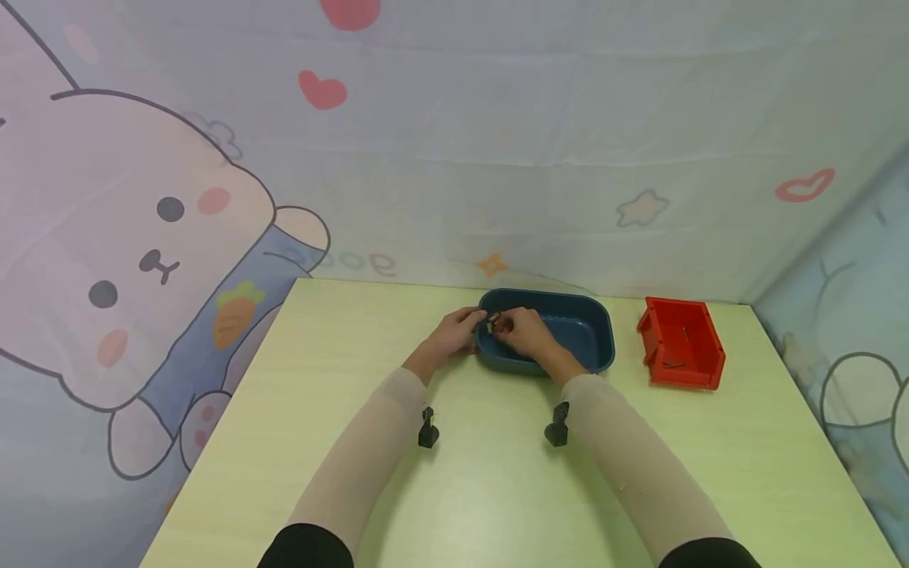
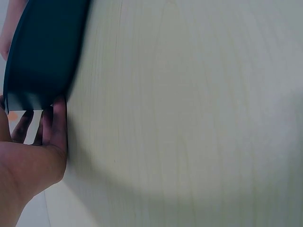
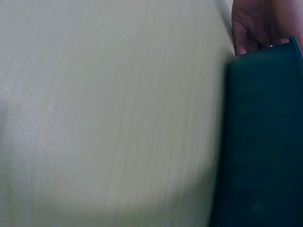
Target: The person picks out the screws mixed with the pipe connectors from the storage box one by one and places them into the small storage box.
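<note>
A dark blue plastic basin (image 1: 588, 335) stands near the back of the table. My left hand (image 1: 450, 331) grips its left end, thumb at the rim and fingers against the outside of the end wall, as the left wrist view shows. Reaching in over the near side, my right hand (image 1: 527, 333) has curled fingers at small yellow-and-brown pieces (image 1: 491, 324) by the left end, close to the left thumb. Those fingers largely cover the pieces, so I cannot tell their kind. In the right wrist view the basin's outer wall (image 3: 265, 142) hides the right hand.
To the right of the basin sits a red open-front bin (image 1: 710, 359) with a few small thin metal pieces (image 1: 673, 364) in it. The pale wooden table (image 1: 490, 489) meets a cartoon-printed cloth (image 1: 454, 197) at its back edge.
</note>
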Available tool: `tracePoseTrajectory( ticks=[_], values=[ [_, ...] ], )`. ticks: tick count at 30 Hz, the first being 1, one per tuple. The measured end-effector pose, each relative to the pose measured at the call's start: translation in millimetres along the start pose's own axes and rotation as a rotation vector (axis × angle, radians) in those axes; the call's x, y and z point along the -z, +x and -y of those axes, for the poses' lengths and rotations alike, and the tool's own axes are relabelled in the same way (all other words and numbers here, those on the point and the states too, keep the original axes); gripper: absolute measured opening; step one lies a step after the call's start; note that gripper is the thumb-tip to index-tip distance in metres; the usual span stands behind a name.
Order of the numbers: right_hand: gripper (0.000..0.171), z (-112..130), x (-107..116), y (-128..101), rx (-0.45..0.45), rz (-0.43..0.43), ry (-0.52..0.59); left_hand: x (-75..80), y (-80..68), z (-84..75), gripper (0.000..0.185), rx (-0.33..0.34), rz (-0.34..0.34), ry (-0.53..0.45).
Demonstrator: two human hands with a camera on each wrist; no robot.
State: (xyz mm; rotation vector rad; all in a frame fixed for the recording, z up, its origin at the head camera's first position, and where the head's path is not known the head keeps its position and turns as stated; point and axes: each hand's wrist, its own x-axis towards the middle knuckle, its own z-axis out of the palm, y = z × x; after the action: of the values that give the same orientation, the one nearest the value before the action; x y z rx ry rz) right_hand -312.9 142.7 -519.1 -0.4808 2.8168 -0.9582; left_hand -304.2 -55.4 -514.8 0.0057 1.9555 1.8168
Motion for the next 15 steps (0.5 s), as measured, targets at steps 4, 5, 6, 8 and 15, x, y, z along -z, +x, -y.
tracePoseTrajectory(
  ticks=[4,5,6,8,15],
  values=[
    [0.010,1.0,-0.6,0.3,0.016,-0.001,-0.014,0.5,-1.0,-0.5,0.054,0.003,-0.005,0.012],
    [0.010,1.1,-0.6,0.4,0.018,-0.001,-0.021,0.6,-1.1,-0.7,0.054,0.004,-0.004,0.010],
    [0.010,1.2,-0.5,0.5,0.017,0.000,-0.027,0.5,-1.2,-0.8,0.054,0.005,-0.003,0.008],
    [0.009,0.5,-0.6,1.0,0.020,-0.001,-0.042,0.3,-1.5,-1.5,0.054,0.006,0.001,0.003],
    [0.009,-1.8,-0.5,1.8,0.025,-0.003,-0.049,-0.8,-2.2,-3.3,0.052,0.006,0.006,0.003]
  ],
)
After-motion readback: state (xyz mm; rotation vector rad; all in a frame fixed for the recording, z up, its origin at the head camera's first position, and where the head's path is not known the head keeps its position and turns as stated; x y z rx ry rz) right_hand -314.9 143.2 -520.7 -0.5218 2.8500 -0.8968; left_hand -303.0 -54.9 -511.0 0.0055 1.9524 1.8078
